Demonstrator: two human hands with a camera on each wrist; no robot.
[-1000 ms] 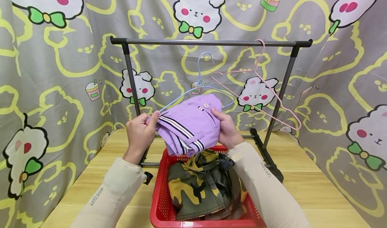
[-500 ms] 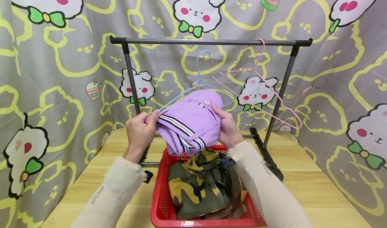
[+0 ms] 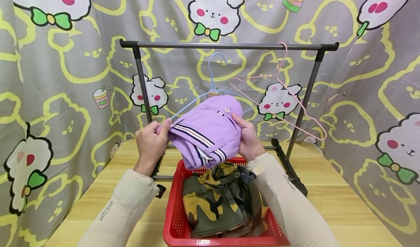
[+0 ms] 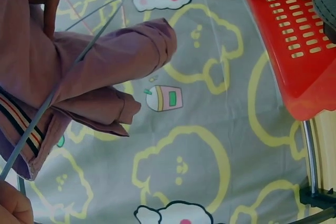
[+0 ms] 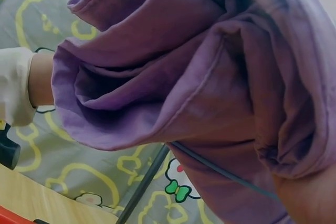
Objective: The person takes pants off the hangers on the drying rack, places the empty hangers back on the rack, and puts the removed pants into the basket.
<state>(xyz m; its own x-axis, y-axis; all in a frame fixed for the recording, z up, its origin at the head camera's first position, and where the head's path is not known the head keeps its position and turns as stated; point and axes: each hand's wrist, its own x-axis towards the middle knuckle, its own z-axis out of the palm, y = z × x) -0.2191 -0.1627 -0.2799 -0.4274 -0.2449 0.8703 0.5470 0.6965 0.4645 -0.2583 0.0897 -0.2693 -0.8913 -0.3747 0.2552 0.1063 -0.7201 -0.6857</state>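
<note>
Both hands hold things up over the red basket. My left hand (image 3: 151, 145) grips the left end of a blue clothes hanger (image 3: 193, 100), thumb on top, right at the striped waist of the purple shorts. My right hand (image 3: 250, 137) holds the right side of the purple shorts (image 3: 210, 126), thumb in front beside the button and fingers hidden behind. The shorts are bunched and overlap the hanger's lower part. In the left wrist view, the hanger wire (image 4: 79, 59) crosses the cloth; in the right wrist view, folded leg openings (image 5: 115, 98) face the camera.
A red basket (image 3: 174, 218) with a camouflage garment (image 3: 213, 203) stands on the wooden table (image 3: 341, 210). Behind it is a dark metal rack (image 3: 197, 45), a pink hanger (image 3: 303, 110) hooked on its bar. A patterned curtain (image 3: 108, 14) surrounds the table.
The blue hanger's hook has shifted a little left and up. The shorts have risen slightly towards the right, with the right hand still holding them.
</note>
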